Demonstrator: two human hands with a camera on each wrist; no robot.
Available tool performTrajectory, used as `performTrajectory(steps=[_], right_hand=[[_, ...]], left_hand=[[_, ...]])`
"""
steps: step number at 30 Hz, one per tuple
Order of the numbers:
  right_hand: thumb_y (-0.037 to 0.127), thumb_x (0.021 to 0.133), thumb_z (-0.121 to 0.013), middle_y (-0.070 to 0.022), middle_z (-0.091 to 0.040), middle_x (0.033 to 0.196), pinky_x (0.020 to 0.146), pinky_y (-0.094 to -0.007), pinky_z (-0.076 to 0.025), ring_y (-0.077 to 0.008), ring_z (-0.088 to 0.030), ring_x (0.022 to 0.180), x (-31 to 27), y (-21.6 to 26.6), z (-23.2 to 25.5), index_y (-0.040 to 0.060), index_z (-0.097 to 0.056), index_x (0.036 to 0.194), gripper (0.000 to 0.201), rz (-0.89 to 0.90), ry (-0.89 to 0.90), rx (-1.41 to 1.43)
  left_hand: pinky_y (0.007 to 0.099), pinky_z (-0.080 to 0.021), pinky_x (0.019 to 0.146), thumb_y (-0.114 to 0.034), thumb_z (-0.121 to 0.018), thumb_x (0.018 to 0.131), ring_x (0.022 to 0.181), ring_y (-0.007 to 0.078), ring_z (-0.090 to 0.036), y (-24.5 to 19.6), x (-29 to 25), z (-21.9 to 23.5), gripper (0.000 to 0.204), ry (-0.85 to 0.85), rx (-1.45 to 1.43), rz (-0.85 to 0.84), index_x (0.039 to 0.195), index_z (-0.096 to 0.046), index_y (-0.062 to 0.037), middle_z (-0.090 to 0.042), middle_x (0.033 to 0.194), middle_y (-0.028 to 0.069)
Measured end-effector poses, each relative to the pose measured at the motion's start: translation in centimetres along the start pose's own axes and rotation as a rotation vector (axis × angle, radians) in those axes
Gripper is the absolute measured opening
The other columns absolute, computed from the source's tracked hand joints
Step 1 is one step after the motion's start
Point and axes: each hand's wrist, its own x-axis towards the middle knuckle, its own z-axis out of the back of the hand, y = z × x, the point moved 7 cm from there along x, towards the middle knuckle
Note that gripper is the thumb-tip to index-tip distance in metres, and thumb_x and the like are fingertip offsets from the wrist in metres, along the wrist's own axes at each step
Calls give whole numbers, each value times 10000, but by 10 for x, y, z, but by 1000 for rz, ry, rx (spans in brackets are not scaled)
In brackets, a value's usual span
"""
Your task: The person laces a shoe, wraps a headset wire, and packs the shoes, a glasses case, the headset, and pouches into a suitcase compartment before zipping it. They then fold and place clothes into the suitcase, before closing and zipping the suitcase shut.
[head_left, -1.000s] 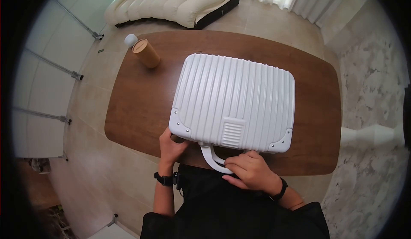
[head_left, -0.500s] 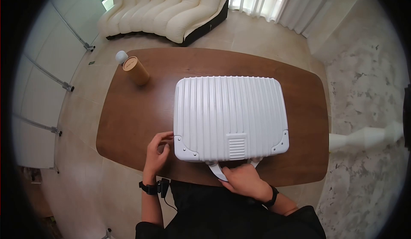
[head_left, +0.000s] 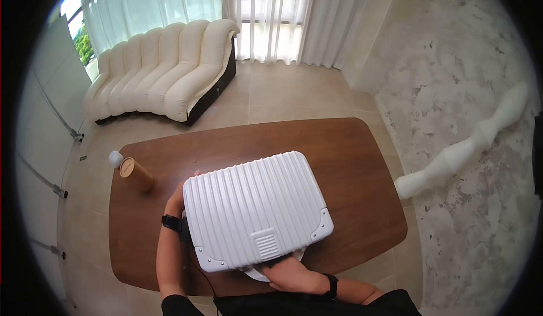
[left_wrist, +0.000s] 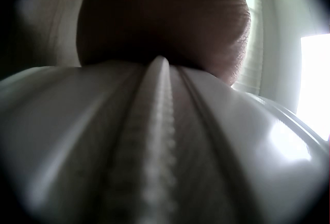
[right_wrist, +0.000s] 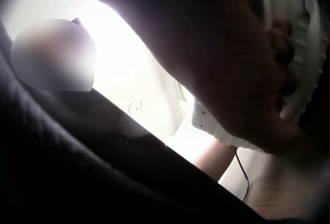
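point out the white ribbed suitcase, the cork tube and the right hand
white ribbed hard-shell suitcase (head_left: 254, 208), head view, middle of its ribbed top shell
tan cork cylinder tube (head_left: 138, 176), head view, on its side wall
right hand (head_left: 294, 276), head view, back of the hand

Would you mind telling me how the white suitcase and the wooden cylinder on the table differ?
The white suitcase is large, ribbed and boxy; the wooden cylinder is small, smooth and round. The suitcase is held between the left hand and the right hand at its handle; the cylinder is untouched. Both are over the brown table.
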Motion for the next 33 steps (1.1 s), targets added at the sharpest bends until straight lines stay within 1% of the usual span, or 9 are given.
performTrajectory(steps=[5, 10, 17, 19, 20, 22, 26, 29, 33], right_hand=[[195, 770, -777, -181, -685, 784, 637, -491, -563, -386, -703, 724, 6, 4, 9, 1, -612, 1187, 488, 18, 4, 35], [205, 781, -786, -192, -689, 841, 691, -498, -570, -389, -705, 805, 7, 1, 4, 1, -628, 1173, 469, -62, 196, 34], [209, 761, -799, -190, -689, 877, 708, -498, -572, -392, -704, 839, 7, 3, 12, 8, -642, 1164, 477, -37, 83, 32], [286, 799, -803, -174, -697, 906, 668, -496, -567, -382, -705, 819, 6, 3, 6, 55, -562, 1390, 679, -53, 162, -27], [286, 799, -803, -174, -697, 906, 668, -496, -567, -382, -705, 819, 6, 3, 5, 55, -562, 1390, 679, -51, 163, -27], [295, 804, -800, -173, -697, 901, 656, -492, -568, -376, -707, 813, 7, 3, 7, 63, -567, 1392, 674, -30, 126, -26], [306, 807, -797, -173, -694, 885, 648, -491, -571, -368, -707, 802, 5, 1, 0, 65, -568, 1391, 672, -19, 111, -34], [308, 808, -795, -169, -694, 870, 638, -489, -572, -363, -708, 782, 5, 3, 3, 62, -578, 1373, 653, -39, 148, -34], [311, 810, -794, -157, -691, 838, 614, -482, -568, -360, -705, 753, 4, 0, -6, 52, -607, 1307, 591, -66, 170, -21]], left_hand=[[303, -549, 907, -315, -537, 1105, 1068, 143, -671, 14, 1, 24, 406, -109, 39, 23, 1302, -679, 10, -708, 1272, 43], [307, -532, 984, -235, -600, 1065, 1136, 150, -657, 8, 17, 24, 391, 76, 96, 66, 1378, -641, -4, -696, 1310, 60], [313, -496, 1064, -226, -612, 1055, 1233, 162, -626, -9, 17, 13, 432, 79, 291, 207, 1442, -608, -34, -660, 1403, 65], [317, -493, 1064, -237, -614, 1056, 1229, 159, -626, 2, 25, 24, 435, 126, 278, 168, 1437, -609, -27, -663, 1395, 64], [317, -493, 1064, -237, -614, 1056, 1229, 159, -626, 6, 27, 26, 435, 124, 277, 169, 1437, -609, -27, -663, 1395, 64], [289, -541, 949, -250, -590, 1067, 1105, 115, -657, 5, 31, 24, 369, 178, 338, 116, 1341, -649, -9, -704, 1295, 31], [304, -524, 997, -245, -622, 1057, 1138, 146, -654, -16, 19, 7, 382, 53, 299, 163, 1358, -641, -10, -702, 1280, 57], [263, -547, 872, -234, -653, 1043, 992, 99, -664, -29, 12, -15, 263, 209, 227, 46, 1206, -673, -29, -714, 1123, 14], [234, -540, 772, -201, -688, 1018, 873, 64, -645, -33, 4, -13, 163, 48, 252, -82, 1061, -670, -46, -696, 991, -24]])
